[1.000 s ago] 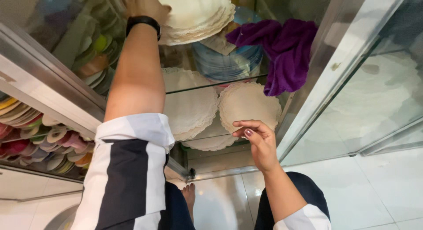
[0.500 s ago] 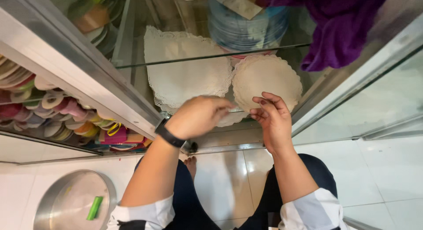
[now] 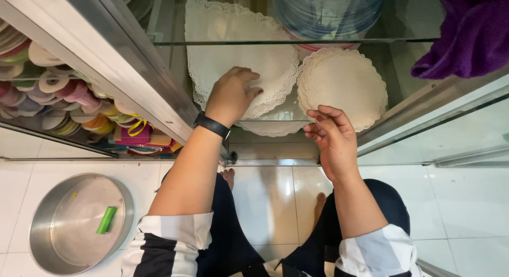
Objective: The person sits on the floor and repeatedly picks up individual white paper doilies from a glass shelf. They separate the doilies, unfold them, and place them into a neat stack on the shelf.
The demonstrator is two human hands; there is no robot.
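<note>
Step in hand: picking out paper doilies from a glass cabinet shelf, it seems.
Left hand (image 3: 230, 95): it rests on top of the big doily stack (image 3: 241, 59). The fingers are curled down onto the lacy edge, pressing or pinching at it. I cannot tell if a sheet is lifted yet.
Right hand (image 3: 331, 136): it is at the near edge of the small doily stack (image 3: 342, 86). The fingertips are bunched, pinching the rim of the top doily, I think.
Where the doilies are: both stacks lie side by side on the glass shelf, right under and just past the hands.
Next move needs: I think one thin sheet must be peeled off alone. That calls for a soft pinch and a slow pull toward the body.
In the way: a glass shelf edge (image 3: 297, 42) runs just above the hands, so there is little room to lift. The metal door frame (image 3: 132, 80) stands close beside the left wrist.
Other things: blue plates (image 3: 328, 11) sit past the hands, higher up. A purple cloth (image 3: 469, 33) hangs off to the right. Colourful rolls (image 3: 63, 104) lie behind glass to the left. A round metal pan (image 3: 79, 224) with a green thing (image 3: 106, 219) sits on the floor by the left elbow.
</note>
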